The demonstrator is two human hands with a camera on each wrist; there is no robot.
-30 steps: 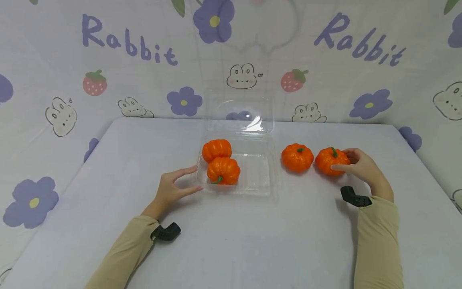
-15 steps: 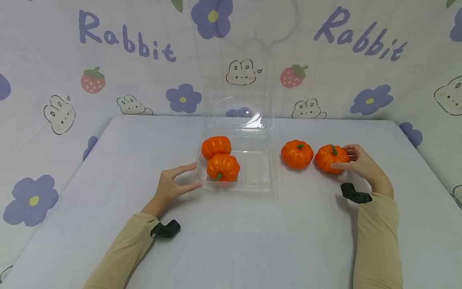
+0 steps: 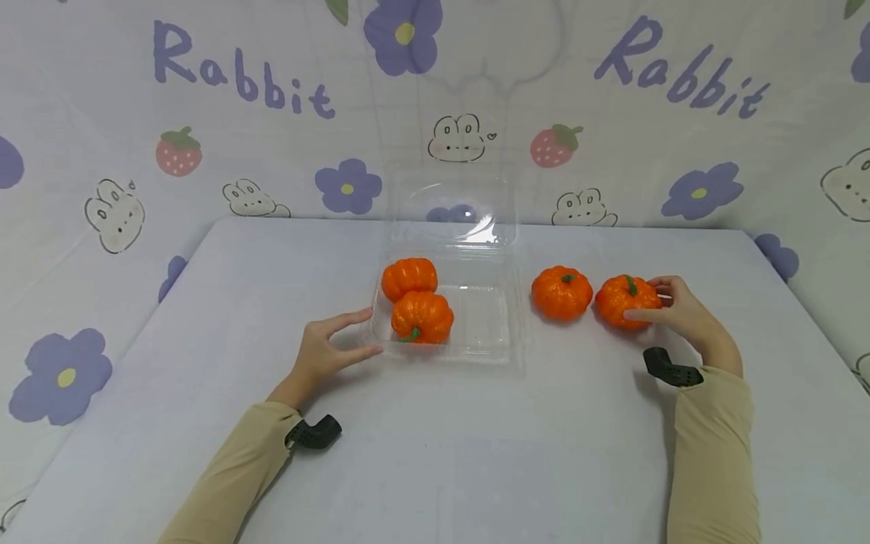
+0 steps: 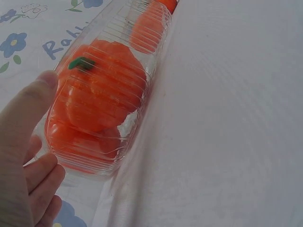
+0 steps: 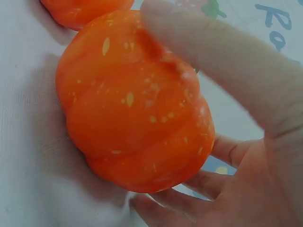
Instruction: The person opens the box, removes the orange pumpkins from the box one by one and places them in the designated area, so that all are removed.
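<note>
A clear plastic clamshell box point(image 3: 476, 321) lies with its lid raised at the back. Two small orange pumpkins, a rear one point(image 3: 409, 279) and a front one point(image 3: 422, 317) with its green stem toward me, lean together in its left half. My left hand point(image 3: 319, 353) holds the box's left end, thumb at the front corner and fingers on the side wall; the left wrist view shows the pumpkins point(image 4: 102, 87) through the ribbed plastic. On the right, my right hand point(image 3: 686, 317) grips the outer orange pumpkin point(image 3: 624, 301) between thumb and fingers. It sits on the table, stem up.
Another orange pumpkin point(image 3: 561, 293) stands between the box and the gripped one. The raised clear lid point(image 3: 451, 204) is at the back of the white table point(image 3: 421, 461). Behind hangs a patterned cloth point(image 3: 272, 143). Black wrist devices point(image 3: 316, 432) sit at both cuffs.
</note>
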